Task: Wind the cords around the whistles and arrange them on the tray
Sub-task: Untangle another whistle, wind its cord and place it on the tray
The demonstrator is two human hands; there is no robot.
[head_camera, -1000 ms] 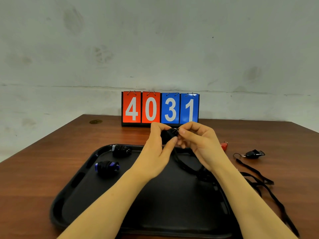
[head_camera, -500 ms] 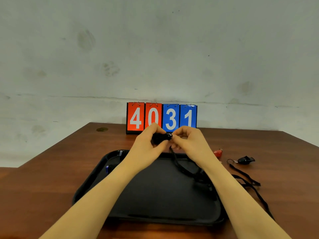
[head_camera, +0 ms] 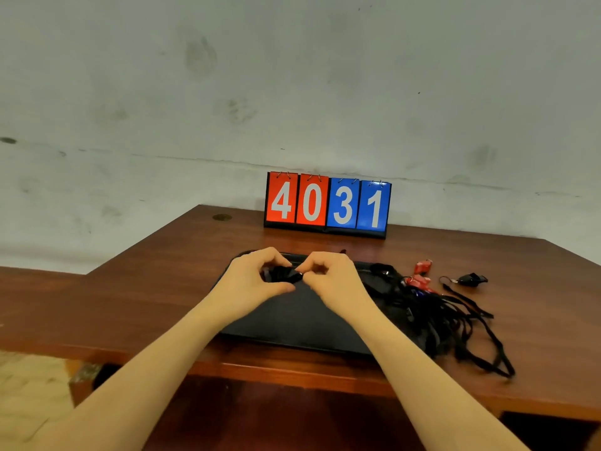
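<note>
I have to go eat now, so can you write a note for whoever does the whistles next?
Left hand: grips a black whistle above the tray.
Right hand: its fingers pinch something small at that whistle, likely its cord.
Waiting on the table, right of the tray: a tangle of black cords, red whistles and one loose black whistle.
Done: nothing finished shows on the tray; the arms hide part of it.
Left: finish this whistle, set it on the tray, then wind the rest.

Place: bare test room, not a home.
Evidence: stained grey plaster wall [head_camera: 195,92]; brown wooden table [head_camera: 162,288]; red-and-blue flip scoreboard [head_camera: 327,205] reading 4031.
</note>
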